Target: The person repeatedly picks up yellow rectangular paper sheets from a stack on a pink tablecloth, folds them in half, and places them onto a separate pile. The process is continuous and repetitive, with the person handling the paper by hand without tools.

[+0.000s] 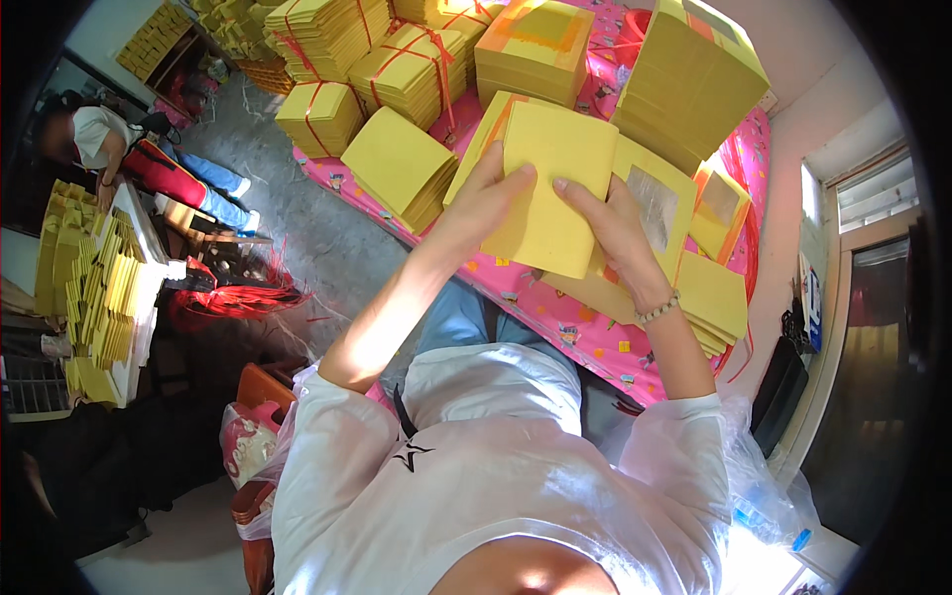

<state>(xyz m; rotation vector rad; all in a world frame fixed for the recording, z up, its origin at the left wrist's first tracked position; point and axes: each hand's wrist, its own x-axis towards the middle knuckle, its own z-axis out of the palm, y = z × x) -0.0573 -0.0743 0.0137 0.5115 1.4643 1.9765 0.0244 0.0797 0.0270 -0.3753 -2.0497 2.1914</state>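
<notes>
Both hands hold a stack of yellow paper [555, 149] above the cloth-covered table. My left hand [488, 198] grips its left side, thumb flat on the top face. On the right side, my right hand [617, 223] closes around the edge, its thumb also on the face. The other fingers are hidden behind the paper. Under and beside the right hand lies yellow paper with a silver patch [653, 206]. To the left of the left hand rests a loose yellow paper pile [400, 164].
Yellow bundles tied with red string [412, 74] and tall yellow blocks [689, 84] stand along the far side of the pink patterned table cloth [585, 322]. A smaller pile [714, 297] lies at right. Another person [104, 139] stands by a paper-laden table at left. Red string [243, 297] hangs nearby.
</notes>
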